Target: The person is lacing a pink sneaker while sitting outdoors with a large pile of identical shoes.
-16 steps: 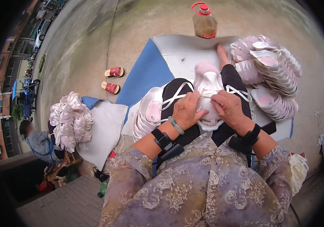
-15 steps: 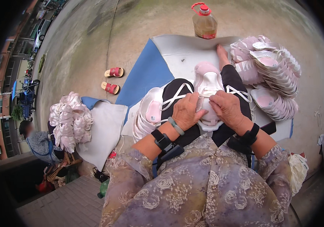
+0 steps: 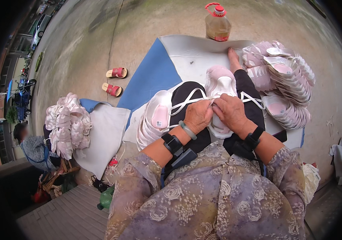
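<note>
Fingers of both hands are pinched together on the white laces of a pale pink shoe point(image 3: 220, 90) that lies on the person's lap, toe pointing away. The left hand point(image 3: 197, 116) is curled over the near end of the shoe with its fingertips closed on a lace; the right hand point(image 3: 230, 112) presses against it from the other side, thumb and fingers nipped on the same bundle. White lace point(image 3: 185, 105) loops out to the left across the dark trouser leg, and another strand trails to the right. Exactly where the fingertips meet is covered by the knuckles, so the knot or eyelet being worked cannot be made out. The heel of the shoe is hidden under the hands.

A pale green bangle point(image 3: 187, 130) and a black wrist strap sit on the left wrist; a black strap is on the right wrist too. Just beside the left knee lies a row of pink shoe uppers point(image 3: 155, 120), stacked on edge. To the right, a larger fanned pile of uppers point(image 3: 285, 82) rests on the white and blue mat point(image 3: 153, 74); how many it holds is not countable. A bare foot shows beyond the shoe.

At the far edge of the mat stands a plastic jug point(image 3: 217, 25) with a red cap, holding brownish liquid to near its shoulder. Red sandals point(image 3: 115, 80) lie on the concrete to the left. Further left, a heap of laced pink shoes point(image 3: 65, 124) sits near a person who is partly cut off by the dark rim.
</note>
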A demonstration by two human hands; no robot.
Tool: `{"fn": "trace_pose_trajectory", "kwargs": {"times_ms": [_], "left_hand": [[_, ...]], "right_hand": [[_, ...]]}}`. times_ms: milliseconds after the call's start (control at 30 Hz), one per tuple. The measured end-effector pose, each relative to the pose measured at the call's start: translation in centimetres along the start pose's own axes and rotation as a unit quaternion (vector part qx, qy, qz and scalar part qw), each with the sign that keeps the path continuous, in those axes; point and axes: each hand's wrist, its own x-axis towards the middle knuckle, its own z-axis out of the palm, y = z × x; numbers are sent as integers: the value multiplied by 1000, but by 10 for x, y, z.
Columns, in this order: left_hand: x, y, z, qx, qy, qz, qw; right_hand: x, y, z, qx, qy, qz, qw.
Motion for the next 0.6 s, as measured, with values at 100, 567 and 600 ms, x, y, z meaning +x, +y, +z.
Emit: {"fn": "trace_pose_trajectory", "kwargs": {"times_ms": [100,567,600], "left_hand": [[2,-4,1,-14,-12,-21,1000],[-4,16,0,59,-24,2,998],[-3,18,1,55,-25,4,998]], "right_hand": [[2,3,3,-29,-4,-33,999],[-133,63,-110,-94,-71,-16,993],[-169,79,-122,-109,-73,26,991]]}}
